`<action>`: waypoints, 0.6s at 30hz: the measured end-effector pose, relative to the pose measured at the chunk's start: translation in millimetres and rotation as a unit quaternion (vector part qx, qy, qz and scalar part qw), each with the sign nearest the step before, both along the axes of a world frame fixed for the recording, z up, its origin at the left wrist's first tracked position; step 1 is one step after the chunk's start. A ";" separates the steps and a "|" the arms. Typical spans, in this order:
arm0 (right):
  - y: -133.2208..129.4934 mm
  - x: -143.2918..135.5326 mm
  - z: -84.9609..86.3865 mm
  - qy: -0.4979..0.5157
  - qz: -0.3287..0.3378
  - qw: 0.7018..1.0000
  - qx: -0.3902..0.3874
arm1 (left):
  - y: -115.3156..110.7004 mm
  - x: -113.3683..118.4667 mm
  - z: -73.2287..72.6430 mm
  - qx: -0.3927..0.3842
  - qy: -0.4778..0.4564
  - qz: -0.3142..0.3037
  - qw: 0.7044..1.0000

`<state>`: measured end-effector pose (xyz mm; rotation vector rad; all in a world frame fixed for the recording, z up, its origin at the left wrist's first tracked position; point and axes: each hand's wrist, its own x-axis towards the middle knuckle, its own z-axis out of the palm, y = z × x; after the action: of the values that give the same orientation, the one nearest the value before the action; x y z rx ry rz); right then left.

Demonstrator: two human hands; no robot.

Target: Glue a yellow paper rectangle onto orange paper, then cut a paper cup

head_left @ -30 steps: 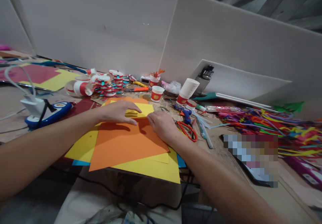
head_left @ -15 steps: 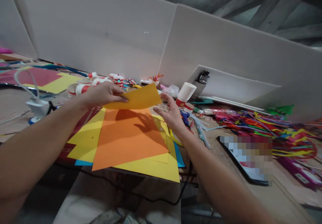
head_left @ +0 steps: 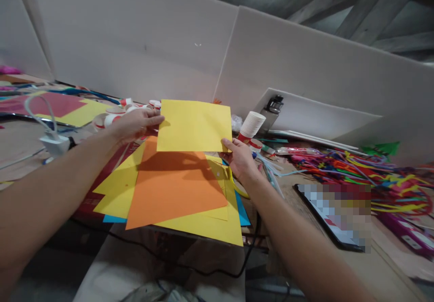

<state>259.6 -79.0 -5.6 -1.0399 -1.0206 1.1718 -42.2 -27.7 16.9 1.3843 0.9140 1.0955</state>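
A yellow paper sheet [head_left: 194, 126] is held up in the air, facing me, above a stack of coloured paper. My left hand [head_left: 134, 124] pinches its left edge near the top corner. My right hand [head_left: 239, 158] grips its lower right corner. Below it lies an orange sheet [head_left: 172, 189] on top of larger yellow sheets [head_left: 210, 227] and a blue one, at the table's near edge.
A stack of paper cups [head_left: 250, 125] stands behind my right hand. Red-and-white cup pieces [head_left: 111, 116] lie at back left. A pile of coloured pipe cleaners [head_left: 366, 171] fills the right. A phone [head_left: 334, 214] lies at right. White foam boards [head_left: 169, 44] wall the back.
Both hands lifted the yellow sheet off the stack and turned it upright to face me. The right hand went from open beside it to gripping its lower corner.
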 end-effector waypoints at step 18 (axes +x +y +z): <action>-11.1 5.8 5.4 -0.025 0.074 0.996 0.050 | -10.5 26.9 -8.7 0.004 0.089 0.054 0.995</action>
<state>265.4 -90.2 -0.3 -0.9316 -1.1993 1.2058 -15.3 -38.2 8.2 1.4704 1.1259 1.0701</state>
